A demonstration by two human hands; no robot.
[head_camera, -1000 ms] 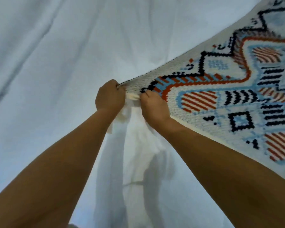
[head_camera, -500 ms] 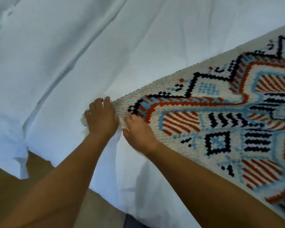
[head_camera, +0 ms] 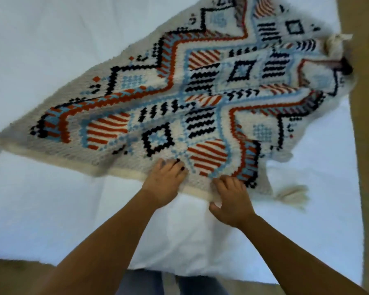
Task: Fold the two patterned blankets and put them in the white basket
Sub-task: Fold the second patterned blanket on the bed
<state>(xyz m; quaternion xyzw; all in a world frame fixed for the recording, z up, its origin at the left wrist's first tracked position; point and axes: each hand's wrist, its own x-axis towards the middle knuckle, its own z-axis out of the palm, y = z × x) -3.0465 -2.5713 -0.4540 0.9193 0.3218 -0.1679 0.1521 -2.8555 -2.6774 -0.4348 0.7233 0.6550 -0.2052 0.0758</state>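
No basket is seen. The patterned blanket is spread on the white sheet. Its near edge is pressed by the left hand and right hand, fingers loosely spread, nothing gripped.

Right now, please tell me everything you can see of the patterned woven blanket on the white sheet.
The cream woven blanket with red, light blue and black geometric patterns lies spread, mostly flat, on the white sheet, set at a slant. It looks thick and knitted, with zigzags, diamonds and striped patches. Cream tassels hang at its corners; the far right part is bunched and creased. The left hand and right hand press flat on its near cream edge.
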